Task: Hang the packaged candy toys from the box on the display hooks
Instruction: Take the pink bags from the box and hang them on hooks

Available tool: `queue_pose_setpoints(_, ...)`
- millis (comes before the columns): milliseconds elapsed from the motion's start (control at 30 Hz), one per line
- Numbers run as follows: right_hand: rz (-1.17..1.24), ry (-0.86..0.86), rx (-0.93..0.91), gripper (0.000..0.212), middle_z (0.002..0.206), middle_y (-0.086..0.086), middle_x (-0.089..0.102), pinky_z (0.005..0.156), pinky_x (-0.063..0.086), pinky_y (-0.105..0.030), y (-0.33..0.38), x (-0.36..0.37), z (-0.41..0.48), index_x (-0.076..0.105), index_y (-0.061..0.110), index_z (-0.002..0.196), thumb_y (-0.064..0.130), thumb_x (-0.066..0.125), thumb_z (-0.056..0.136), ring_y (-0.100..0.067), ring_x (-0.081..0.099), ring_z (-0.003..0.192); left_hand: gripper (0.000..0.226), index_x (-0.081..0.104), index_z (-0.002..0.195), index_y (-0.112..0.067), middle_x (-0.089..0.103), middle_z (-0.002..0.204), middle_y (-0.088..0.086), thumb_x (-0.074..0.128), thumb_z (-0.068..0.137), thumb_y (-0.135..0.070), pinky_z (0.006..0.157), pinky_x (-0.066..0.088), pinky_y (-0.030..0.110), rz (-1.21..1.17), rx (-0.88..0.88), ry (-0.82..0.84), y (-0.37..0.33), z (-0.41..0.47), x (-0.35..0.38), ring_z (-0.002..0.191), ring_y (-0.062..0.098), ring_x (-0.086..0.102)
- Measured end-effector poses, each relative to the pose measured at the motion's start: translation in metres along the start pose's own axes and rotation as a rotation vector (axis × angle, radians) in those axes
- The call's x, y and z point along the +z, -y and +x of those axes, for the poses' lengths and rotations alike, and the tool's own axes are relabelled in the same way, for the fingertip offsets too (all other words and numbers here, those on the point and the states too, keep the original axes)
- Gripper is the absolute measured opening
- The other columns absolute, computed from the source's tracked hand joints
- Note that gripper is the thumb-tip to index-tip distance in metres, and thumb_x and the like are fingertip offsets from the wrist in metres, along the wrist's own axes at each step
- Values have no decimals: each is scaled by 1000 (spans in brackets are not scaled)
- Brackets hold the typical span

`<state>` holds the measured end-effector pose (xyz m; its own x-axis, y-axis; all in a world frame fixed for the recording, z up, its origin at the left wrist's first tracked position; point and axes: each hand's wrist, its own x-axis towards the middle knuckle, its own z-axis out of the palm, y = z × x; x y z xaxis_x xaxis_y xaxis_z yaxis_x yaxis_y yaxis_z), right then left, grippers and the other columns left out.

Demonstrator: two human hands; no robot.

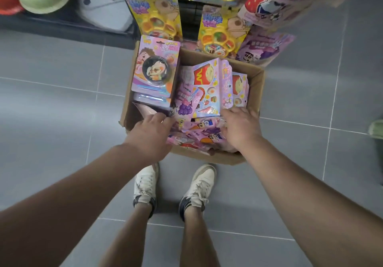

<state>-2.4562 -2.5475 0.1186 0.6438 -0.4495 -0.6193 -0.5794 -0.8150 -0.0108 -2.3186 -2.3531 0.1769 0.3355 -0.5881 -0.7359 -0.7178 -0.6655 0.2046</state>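
1. Two hands reach into the cardboard box (256, 84) on the floor, at 12 o'clock from the shoes (146, 183).
2. Left hand (150, 134), fingers loose, touches packets at 9 o'clock.
3. Right hand (241, 127) lies spread on the candy toy packages (207, 88), gripping nothing.

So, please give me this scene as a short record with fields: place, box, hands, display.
place: grey tiled floor, person standing over the box
box: open cardboard box, full of packaged candy toys
left hand: reaching into the box's near left side
right hand: on the packages, near right side; grasp unclear
display: yellow packages already hanging behind the box
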Motion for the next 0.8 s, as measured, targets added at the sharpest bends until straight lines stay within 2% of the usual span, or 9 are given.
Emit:
queue_pose_setpoints(67,-42,37,-18,42,132,-3,61,109,34,-39,0,0,7,54,28,138,26,59,96,-28,52,126,65,34,154,-22,39,154,6,63,96,-36,115,40,45,-2,-4,8,3,1,4,142,29,38)
queue_pose_setpoints(167,-26,87,-13,39,124,-8,65,90,44,-34,-5,-5,10,54,28,139,22,54,100,-30,60,114,64,35,153,-23,39,155,5,62,97,-36,114,41,44,-16,-7,15,6,1,7,142,28,38)
queue_pose_setpoints(267,27,42,-4,36,116,-11,68,74,40,-31,-15,-14,4,53,31,138,23,51,103,-34,63,106,63,35,153,-23,40,154,4,61,97,-36,114,41,43,-30,-3,16,8,-1,5,142,27,39)
queue_pose_setpoints(367,127,-56,-7,30,107,-14,70,68,36,-33,-27,-26,-7,55,28,133,27,52,103,-37,64,98,62,36,153,-22,40,154,5,61,98,-34,115,40,44,-100,-19,21,11,-3,-1,143,27,37)
queue_pose_setpoints(500,437,-201,58,31,103,-16,72,74,50,-39,-42,-38,-22,56,24,131,31,56,101,-40,65,95,58,40,151,-21,42,154,5,61,99,-37,114,39,41,-257,-47,1,8,-6,-13,144,26,38)
queue_pose_setpoints(633,868,-260,126,25,110,2,73,75,43,-26,-37,-37,-32,61,21,124,25,59,100,-21,67,99,58,46,146,-19,49,146,3,65,97,-44,93,44,30,-542,-89,-55,0,-3,-20,117,19,54)
queue_pose_setpoints(700,1021,-225,159,23,113,5,72,83,49,-28,-28,-30,-36,62,22,123,26,59,100,-18,68,104,63,45,147,-21,55,138,-5,65,95,-50,88,42,24,-753,-112,-58,-4,0,-21,109,9,55)
queue_pose_setpoints(767,1099,-184,174,30,121,5,71,98,52,-36,-18,-22,-40,61,24,126,35,59,98,-18,66,113,68,44,147,-24,60,131,-12,68,91,-55,81,48,20,-1061,-164,-22,-8,1,-22,99,0,66)
queue_pose_setpoints(800,1124,-164,180,32,123,4,70,102,51,-39,-14,-17,-42,61,24,126,39,58,97,-19,66,116,69,47,146,-25,65,130,-12,70,88,-56,81,53,21,-1190,-181,-2,-8,2,-22,94,1,72)
